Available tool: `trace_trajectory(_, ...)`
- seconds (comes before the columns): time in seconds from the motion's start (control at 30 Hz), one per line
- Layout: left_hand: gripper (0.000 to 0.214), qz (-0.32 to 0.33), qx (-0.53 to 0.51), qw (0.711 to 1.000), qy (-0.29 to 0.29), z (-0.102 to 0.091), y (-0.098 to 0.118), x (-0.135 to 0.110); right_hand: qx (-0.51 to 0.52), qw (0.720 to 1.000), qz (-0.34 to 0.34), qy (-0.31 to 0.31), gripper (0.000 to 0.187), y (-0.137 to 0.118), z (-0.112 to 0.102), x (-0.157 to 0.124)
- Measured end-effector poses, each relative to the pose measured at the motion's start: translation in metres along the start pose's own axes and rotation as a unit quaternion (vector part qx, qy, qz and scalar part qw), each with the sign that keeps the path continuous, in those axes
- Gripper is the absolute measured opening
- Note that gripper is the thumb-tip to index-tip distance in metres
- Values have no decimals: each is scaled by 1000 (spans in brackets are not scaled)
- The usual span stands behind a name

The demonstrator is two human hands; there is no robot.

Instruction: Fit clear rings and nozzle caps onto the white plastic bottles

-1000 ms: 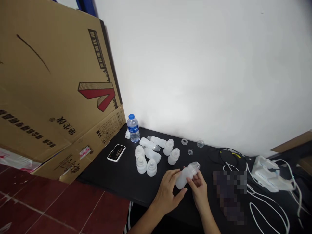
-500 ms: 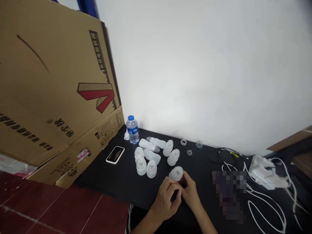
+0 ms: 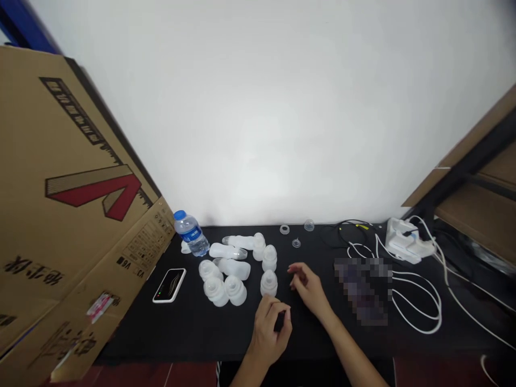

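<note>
My left hand (image 3: 271,330) is near the front of the black table, its thumb and index fingertip pressed together in a pinch; anything between them is too small to make out. Just beyond its knuckles stands a small frosted white bottle (image 3: 269,283) with a stepped top; whether they touch is unclear. My right hand (image 3: 309,289) hovers to the right of that bottle, fingers loosely bent and apart, with nothing seen in it. Several similar bottles stand to the left, one of them a white bottle (image 3: 235,290). White tubes with clear tips (image 3: 228,251) lie behind them.
A water bottle (image 3: 192,234) and a white-edged device (image 3: 170,285) are at left, by a large cardboard box (image 3: 80,215). Small clear rings and caps (image 3: 284,229) lie near the wall. White cables (image 3: 433,301), a power strip (image 3: 409,240) and a blurred object (image 3: 360,293) occupy the right side.
My hands have drawn apart; the right one has moved away from the nearest bottle, which stands on the table. The camera view has turned to the right.
</note>
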State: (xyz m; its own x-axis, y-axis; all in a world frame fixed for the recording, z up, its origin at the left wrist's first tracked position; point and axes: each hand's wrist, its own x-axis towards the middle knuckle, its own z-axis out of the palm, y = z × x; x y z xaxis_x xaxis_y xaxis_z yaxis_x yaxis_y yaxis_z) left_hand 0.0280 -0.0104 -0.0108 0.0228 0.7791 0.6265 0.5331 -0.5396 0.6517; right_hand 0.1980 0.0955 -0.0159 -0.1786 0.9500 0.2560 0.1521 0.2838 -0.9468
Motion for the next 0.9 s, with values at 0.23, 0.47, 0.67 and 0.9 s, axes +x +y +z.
trace_trajectory(0.23, 17, 84, 18, 991, -101, 5, 5, 2, -370, 926, -26, 68, 35, -10, -9, 108)
trace_trajectory(0.47, 21, 121, 42, 985, -119, 13, 6, 1, -506, 861, 58, -18, 38, 6, 18, 141)
trace_trajectory(0.67, 20, 122, 53, 982, -135, 14, 5, 2, -537, 837, 65, -83, 32, 10, 9, 140)
trace_trajectory(0.9, 20, 79, 46, 985, -146, 15, 3, 2, -524, 843, 41, -116, 20, -8, -11, 71)
